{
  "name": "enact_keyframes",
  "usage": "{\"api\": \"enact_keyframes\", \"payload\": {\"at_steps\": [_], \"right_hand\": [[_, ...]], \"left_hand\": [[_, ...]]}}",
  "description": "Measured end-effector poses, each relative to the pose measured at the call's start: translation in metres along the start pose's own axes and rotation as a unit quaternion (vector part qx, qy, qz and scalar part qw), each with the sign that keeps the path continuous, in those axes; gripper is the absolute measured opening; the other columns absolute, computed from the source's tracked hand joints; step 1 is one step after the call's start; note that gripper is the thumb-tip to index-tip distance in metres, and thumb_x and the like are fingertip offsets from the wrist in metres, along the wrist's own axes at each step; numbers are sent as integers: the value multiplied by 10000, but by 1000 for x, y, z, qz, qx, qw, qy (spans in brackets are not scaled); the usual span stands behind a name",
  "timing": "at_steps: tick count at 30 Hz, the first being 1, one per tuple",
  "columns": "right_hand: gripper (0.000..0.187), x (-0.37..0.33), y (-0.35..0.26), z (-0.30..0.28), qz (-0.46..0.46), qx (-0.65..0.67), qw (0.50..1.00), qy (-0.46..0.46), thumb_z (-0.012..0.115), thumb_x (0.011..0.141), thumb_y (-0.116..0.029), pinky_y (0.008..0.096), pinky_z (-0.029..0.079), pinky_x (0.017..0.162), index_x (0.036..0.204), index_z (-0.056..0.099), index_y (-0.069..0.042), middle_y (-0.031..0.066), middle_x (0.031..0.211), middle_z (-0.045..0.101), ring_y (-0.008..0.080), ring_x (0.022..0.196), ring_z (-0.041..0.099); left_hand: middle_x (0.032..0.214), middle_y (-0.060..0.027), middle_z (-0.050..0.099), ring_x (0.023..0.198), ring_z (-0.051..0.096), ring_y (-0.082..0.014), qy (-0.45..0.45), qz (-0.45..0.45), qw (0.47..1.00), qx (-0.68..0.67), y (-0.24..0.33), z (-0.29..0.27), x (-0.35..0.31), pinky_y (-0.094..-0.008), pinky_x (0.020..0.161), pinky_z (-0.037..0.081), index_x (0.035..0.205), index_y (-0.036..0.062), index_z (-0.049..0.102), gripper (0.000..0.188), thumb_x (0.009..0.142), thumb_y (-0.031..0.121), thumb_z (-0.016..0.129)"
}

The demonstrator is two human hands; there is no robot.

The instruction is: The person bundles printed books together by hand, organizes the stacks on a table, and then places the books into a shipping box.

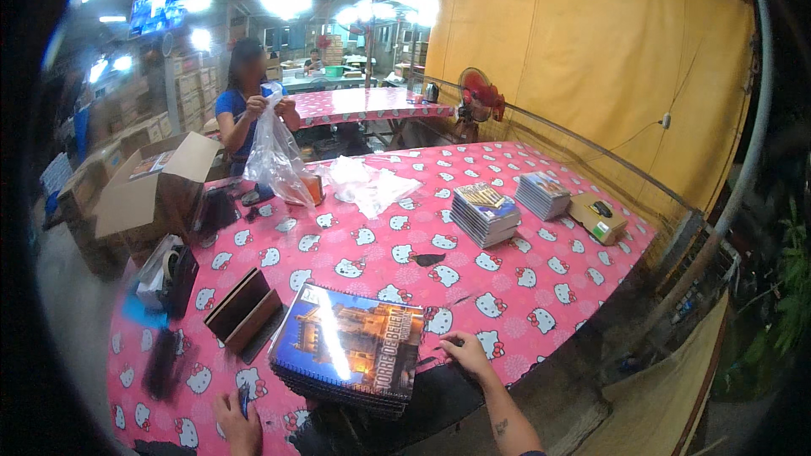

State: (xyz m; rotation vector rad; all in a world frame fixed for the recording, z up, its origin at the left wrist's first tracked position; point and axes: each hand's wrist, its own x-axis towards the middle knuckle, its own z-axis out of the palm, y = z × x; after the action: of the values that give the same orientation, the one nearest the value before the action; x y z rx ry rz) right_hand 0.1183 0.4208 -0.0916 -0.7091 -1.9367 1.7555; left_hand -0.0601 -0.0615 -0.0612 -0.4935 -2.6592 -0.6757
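A stack of spiral-bound notebooks (348,342) with a castle photo on the top cover lies at the table's near edge, between my two hands. My left hand (236,424) is closed on the table left of the stack, around a small dark-blue thing too small to name. Just right of the stack, my right hand (466,353) hovers low over the tablecloth with its fingers drawn together. Anything in that pinch is too small to make out. Behind the stack's left corner stands a brown cardboard holder (243,312).
Two smaller book stacks (485,215) (542,195) and a cardboard box (597,219) stand at the right on the pink table (541,287). A tape dispenser (177,274) is at left, by an open carton (156,194). Across the table, a person (245,110) holds a clear plastic bag (274,152).
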Motion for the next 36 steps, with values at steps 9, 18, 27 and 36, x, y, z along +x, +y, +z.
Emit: {"api": "enact_keyframes", "payload": {"at_steps": [9, 18, 27, 36], "right_hand": [[159, -8, -3, 11, -47, -101, 991, 79, 667, 884, -125, 230, 472, 517, 988, 670, -4, 38, 775, 670, 80, 603, 581], [195, 28, -23, 42, 54, -24, 998, -21, 664, 879, -133, 266, 519, 525, 1011, 647, 11, 85, 734, 662, 137, 611, 654], [268, 53, -24, 47, -5, -123, 979, -165, 678, 825, -96, 321, 538, 718, 1045, 655, 56, 91, 885, 700, 168, 771, 657], [329, 90, -11, 41, -103, -202, 949, -217, 668, 816, -117, 324, 510, 817, 1112, 633, 22, 66, 947, 713, 174, 872, 648]], "left_hand": [[1122, -244, 501, 1042, 490, -419, -4, 8, 1000, 24, -14, 2, 1, -500, 905, 398, 1184, 2, 553, 440, 776, 127, 664], [1177, -245, 510, 1085, 500, -416, -7, 9, 1000, 16, -27, 1, -4, -479, 934, 410, 1211, -6, 551, 411, 835, 142, 628], [1161, -254, 500, 1070, 492, -423, -18, 5, 1000, -16, -23, -8, -3, -491, 936, 401, 1200, 1, 556, 446, 793, 145, 668], [1215, -142, 511, 1109, 509, -251, -81, -139, 869, -469, 80, -3, -47, -360, 945, 424, 1322, 4, 459, 468, 868, 49, 562]]}}
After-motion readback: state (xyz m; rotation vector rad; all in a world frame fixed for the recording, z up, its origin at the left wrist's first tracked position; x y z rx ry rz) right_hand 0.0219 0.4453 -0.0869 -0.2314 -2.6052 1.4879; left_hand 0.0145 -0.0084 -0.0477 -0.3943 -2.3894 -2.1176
